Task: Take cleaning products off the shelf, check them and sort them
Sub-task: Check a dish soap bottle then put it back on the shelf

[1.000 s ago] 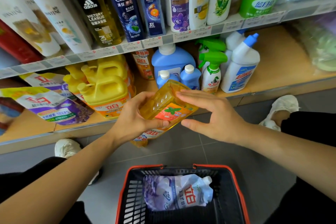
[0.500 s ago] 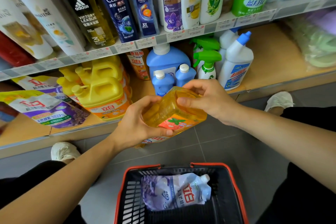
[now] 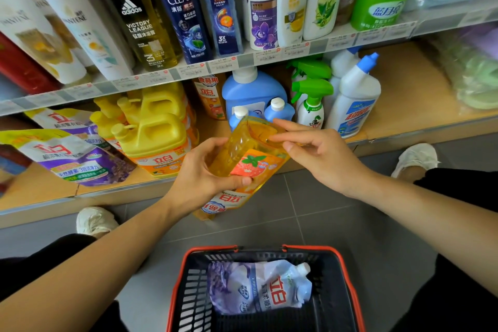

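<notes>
In the middle of the frame, the left hand (image 3: pixel 199 178) wraps fingers and thumb round a clear orange plastic bottle (image 3: pixel 242 153) with flat sides. The bottle is tilted, cap down and base up, in front of the lower wooden shelf (image 3: pixel 404 105). The right hand (image 3: pixel 323 156) rests loosely stretched fingertips on the upturned base; I can't see its thumb. At bottom centre, a black mesh basket (image 3: pixel 195 294) with a red rim holds a soft, crinkled purple-and-white pouch (image 3: pixel 264 288). Squat yellow jugs (image 3: pixel 153 129) stand on the shelf, left of centre.
</notes>
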{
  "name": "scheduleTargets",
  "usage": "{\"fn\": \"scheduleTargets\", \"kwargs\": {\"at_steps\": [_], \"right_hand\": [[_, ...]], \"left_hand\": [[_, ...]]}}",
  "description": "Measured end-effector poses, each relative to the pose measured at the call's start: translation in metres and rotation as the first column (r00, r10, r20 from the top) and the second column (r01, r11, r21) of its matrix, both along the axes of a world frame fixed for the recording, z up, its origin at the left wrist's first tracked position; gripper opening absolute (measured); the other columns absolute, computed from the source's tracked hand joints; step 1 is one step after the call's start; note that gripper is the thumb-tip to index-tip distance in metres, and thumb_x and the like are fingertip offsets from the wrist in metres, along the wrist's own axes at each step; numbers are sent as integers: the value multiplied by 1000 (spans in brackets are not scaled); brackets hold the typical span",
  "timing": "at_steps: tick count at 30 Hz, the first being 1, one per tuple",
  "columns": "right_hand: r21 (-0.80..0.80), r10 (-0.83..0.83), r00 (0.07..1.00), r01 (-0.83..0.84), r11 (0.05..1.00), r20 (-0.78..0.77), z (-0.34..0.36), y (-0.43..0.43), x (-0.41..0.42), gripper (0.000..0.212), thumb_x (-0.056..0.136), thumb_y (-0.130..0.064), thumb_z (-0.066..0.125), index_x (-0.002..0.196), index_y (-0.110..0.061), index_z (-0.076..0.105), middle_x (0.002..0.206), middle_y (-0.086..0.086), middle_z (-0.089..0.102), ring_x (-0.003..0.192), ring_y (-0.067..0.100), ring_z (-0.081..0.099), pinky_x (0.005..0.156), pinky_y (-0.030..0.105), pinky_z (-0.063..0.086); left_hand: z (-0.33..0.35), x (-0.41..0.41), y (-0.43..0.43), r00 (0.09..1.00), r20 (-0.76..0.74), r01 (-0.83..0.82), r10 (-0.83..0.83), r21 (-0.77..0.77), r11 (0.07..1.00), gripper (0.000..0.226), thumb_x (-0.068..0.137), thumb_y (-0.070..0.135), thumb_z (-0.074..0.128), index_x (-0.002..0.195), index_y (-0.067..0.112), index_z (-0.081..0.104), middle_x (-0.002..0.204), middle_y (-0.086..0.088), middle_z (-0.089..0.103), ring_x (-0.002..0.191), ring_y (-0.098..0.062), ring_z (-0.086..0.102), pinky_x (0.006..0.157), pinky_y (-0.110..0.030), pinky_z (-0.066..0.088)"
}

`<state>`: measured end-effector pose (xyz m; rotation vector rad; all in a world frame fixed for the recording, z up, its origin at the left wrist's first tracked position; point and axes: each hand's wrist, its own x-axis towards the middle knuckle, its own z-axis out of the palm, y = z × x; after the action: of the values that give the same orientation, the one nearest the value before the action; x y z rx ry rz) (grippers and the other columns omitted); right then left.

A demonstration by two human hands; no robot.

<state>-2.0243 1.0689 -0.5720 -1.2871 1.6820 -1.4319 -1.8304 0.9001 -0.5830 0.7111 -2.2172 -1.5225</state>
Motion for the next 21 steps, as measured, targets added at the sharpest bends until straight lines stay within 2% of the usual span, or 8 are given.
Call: {"fn": "scheduleTargets", "kwargs": {"at_steps": [4,7,9,12,14,16,19,21], "right_hand": [[-21,-21,999,22,1000,44,0,5,2,39,93,-1,65,128,-19,66,141,-7,59,128,5,56,98,23,52],[-33,-166,984,168,985,64,-5,5,-2,42,88,-4,73,127,-18,68,119,-8,72,107,9,70,90,25,57],[30,-227,970,225,974,90,-11,5,-3,47,83,-9,79,127,-19,66,112,-7,74,97,8,72,86,25,58],[238,-53,996,35,971,68,-29,3,7,52,78,-16,85,122,-32,62,113,-13,71,100,4,69,90,29,58],[316,123,987,-151,937,108,-44,0,18,50,78,-15,84,116,-40,62,108,-22,72,103,-2,66,91,22,55],[394,199,973,-230,890,117,-59,-1,24,46,81,-17,83,117,-38,63,107,-22,72,103,-5,65,88,17,51],[531,307,949,-300,792,79,-69,3,25,45,83,-20,81,125,-25,66,113,-7,72,101,3,68,91,23,53],[573,400,917,-325,752,-5,-72,6,27,47,83,-20,81,127,-25,66,102,-6,73,89,3,69,83,18,54]], "left_hand": [[-1,-1,-3,998,-1,-65,65,98,993,71,60,25,97,121,15,62,112,-1,76,100,-19,75,82,-36,63],[1,-3,-3,993,-19,-112,118,178,978,73,59,31,98,121,12,62,112,-2,77,100,-22,75,82,-39,63],[2,-4,-3,988,-36,-136,150,254,957,72,61,28,94,122,7,61,113,-7,76,103,-25,74,86,-44,62],[3,-6,-1,979,-77,-144,189,397,907,67,70,16,83,128,-3,55,119,-15,73,109,-33,72,95,-54,58],[4,-6,0,974,-94,-138,205,468,873,68,73,15,79,132,-6,51,124,-19,70,113,-37,69,99,-57,54],[4,-7,1,970,-97,-143,224,518,843,70,75,17,78,135,-7,50,127,-20,68,116,-39,67,101,-58,53],[3,-5,1,958,-88,-175,272,573,801,68,76,21,79,134,-5,53,125,-19,70,114,-37,69,98,-54,55],[0,-2,-2,955,-77,-185,287,602,777,60,79,26,82,129,2,60,122,-14,73,112,-33,71,93,-50,58]]}}
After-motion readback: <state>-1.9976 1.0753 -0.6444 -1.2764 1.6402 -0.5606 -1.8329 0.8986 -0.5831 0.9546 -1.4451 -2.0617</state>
